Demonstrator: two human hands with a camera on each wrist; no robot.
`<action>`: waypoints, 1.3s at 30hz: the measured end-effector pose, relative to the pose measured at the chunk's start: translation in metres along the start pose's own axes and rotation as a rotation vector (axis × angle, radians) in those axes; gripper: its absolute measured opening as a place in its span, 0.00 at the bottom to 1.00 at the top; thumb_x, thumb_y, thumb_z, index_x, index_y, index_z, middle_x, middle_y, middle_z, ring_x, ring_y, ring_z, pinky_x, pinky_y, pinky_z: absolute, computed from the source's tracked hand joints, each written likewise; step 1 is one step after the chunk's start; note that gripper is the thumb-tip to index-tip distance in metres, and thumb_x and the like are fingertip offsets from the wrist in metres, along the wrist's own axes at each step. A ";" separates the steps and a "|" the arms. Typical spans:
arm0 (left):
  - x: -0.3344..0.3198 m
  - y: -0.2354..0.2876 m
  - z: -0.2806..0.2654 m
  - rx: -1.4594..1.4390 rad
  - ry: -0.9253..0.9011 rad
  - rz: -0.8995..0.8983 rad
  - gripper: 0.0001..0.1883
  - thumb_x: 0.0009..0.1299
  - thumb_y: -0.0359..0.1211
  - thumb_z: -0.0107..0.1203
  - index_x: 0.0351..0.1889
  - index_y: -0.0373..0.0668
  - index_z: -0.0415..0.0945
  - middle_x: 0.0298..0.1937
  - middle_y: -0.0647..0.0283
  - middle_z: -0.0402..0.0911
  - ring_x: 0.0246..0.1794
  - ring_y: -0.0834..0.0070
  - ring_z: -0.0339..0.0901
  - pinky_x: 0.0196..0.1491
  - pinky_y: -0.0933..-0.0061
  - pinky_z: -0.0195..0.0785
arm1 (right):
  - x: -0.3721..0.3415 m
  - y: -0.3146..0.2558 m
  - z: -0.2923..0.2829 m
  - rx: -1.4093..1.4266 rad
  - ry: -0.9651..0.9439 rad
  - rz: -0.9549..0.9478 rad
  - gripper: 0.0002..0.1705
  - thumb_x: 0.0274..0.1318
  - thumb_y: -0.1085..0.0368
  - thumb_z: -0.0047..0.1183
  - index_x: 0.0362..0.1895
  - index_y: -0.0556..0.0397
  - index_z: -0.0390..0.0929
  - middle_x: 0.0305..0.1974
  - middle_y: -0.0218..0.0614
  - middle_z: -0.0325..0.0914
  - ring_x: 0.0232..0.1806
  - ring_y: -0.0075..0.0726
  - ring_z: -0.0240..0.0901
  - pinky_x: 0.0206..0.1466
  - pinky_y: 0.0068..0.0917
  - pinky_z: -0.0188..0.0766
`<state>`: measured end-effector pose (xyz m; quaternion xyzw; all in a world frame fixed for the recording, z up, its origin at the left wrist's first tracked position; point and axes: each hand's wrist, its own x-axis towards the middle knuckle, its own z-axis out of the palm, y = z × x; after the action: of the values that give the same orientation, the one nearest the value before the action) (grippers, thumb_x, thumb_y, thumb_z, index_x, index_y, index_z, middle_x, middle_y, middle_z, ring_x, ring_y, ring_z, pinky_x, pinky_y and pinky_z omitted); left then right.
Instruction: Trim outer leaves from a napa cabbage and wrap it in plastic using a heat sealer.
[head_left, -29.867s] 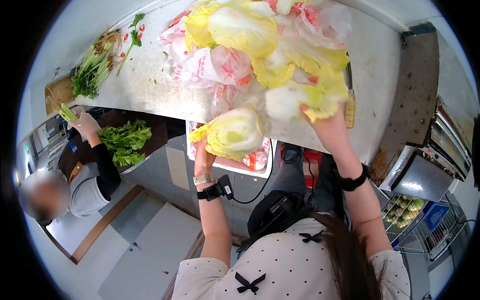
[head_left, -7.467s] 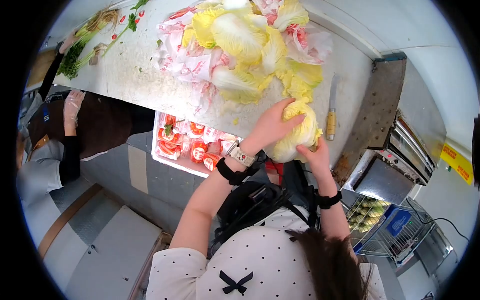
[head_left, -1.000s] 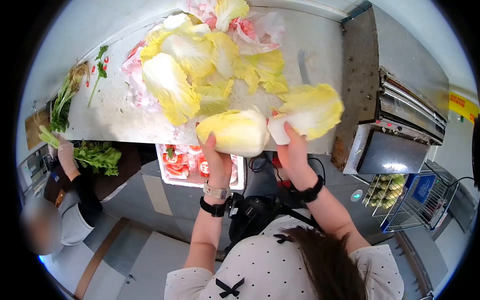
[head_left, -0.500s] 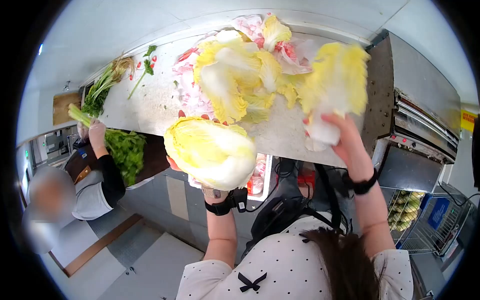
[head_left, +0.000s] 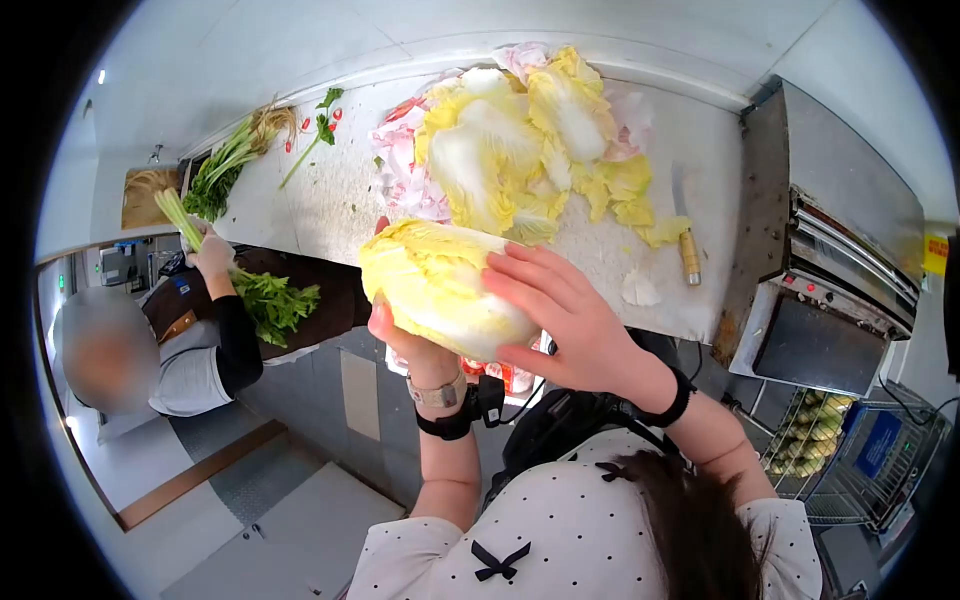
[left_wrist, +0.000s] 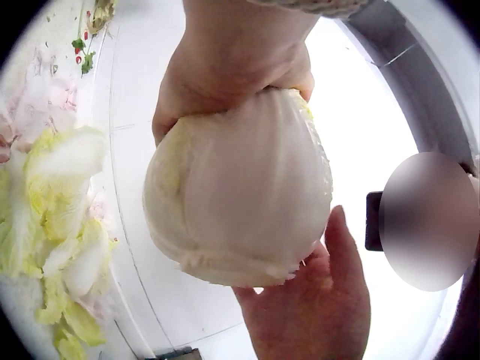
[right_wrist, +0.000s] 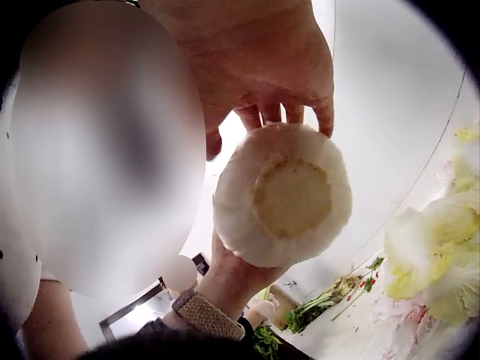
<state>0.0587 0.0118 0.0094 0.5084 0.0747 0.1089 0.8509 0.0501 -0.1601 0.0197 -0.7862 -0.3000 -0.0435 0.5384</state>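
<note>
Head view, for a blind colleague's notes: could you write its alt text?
A person's left hand holds an oblong yellow-white cabbage while the right hand rests spread on its white end. Beyond, loose yellow-white leaves cover part of a white counter, with a long tan-handled knife to their right.

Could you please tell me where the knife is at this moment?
In the head view, the knife lies on the right part of the white worktop, between the loose napa cabbage leaves and the metal appliance.
</note>
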 end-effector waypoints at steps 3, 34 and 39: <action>-0.001 -0.002 0.002 -0.039 0.030 -0.061 0.36 0.62 0.55 0.34 0.63 0.42 0.55 0.58 0.54 0.65 0.56 0.63 0.65 0.57 0.62 0.60 | -0.002 -0.002 -0.003 0.068 0.076 0.087 0.28 0.38 0.65 0.61 0.49 0.49 0.69 0.51 0.40 0.67 0.55 0.46 0.62 0.57 0.37 0.61; -0.003 -0.017 -0.009 -0.219 0.050 -0.456 0.30 0.65 0.53 0.32 0.55 0.40 0.65 0.53 0.56 0.72 0.51 0.63 0.70 0.53 0.64 0.63 | -0.015 -0.007 -0.040 -0.120 -0.148 -0.060 0.14 0.31 0.69 0.58 0.30 0.50 0.71 0.29 0.32 0.69 0.36 0.41 0.67 0.39 0.31 0.68; -0.010 -0.019 -0.007 -0.156 0.029 -0.312 0.33 0.65 0.57 0.28 0.55 0.42 0.65 0.51 0.58 0.72 0.49 0.66 0.71 0.52 0.64 0.64 | -0.037 -0.009 -0.021 -0.183 0.005 -0.204 0.13 0.31 0.68 0.56 0.28 0.48 0.69 0.29 0.28 0.69 0.35 0.35 0.68 0.29 0.25 0.70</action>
<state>0.0499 0.0063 -0.0102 0.4215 0.1562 -0.0119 0.8932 0.0204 -0.1922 0.0208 -0.7972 -0.3721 -0.1272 0.4582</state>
